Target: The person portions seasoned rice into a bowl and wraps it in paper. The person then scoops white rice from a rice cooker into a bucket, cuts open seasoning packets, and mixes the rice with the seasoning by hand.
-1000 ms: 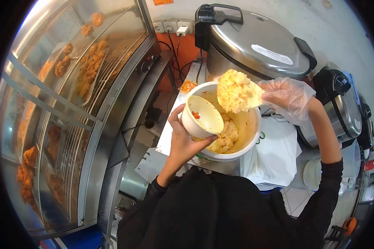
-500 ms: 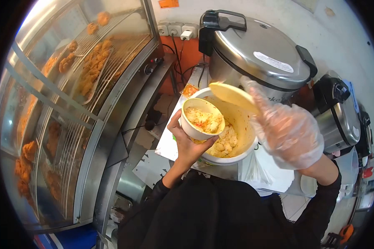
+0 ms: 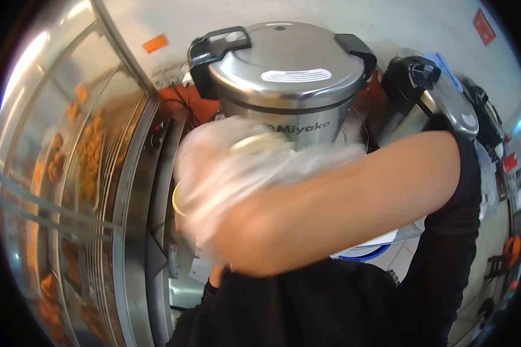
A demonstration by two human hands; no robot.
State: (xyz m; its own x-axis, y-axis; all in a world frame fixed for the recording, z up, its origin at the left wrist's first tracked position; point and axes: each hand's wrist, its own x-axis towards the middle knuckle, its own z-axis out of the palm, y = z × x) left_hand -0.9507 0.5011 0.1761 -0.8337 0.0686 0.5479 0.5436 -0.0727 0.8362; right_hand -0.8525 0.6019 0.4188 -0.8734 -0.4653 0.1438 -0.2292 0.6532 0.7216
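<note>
My right hand [image 3: 214, 173], in a clear plastic glove, is smeared by motion and reaches across to the left in front of the large steel cooker [image 3: 289, 63]. Its fingers cannot be made out. Beside it shows a pale yellow, blurred shape that may be the scoop [image 3: 260, 143]. A thin yellow rim of the cup [image 3: 178, 199] peeks out at the glove's left edge. My left hand is hidden behind my right hand and forearm; only its dark sleeve and a bit of wrist show below. The white pot with the rice is covered too.
At the left stands a glass cabinet [image 3: 121, 243] with fried pieces [image 3: 90, 156] on its racks. Behind my right forearm are smaller cookers [image 3: 446, 104]. Power sockets [image 3: 171, 76] are on the wall. A blue-rimmed round thing [image 3: 367, 253] shows below the forearm.
My right hand has swung left over the cup and pot, hiding them and my left hand. The view has turned right, so the cabinet and large cooker appear further left.
</note>
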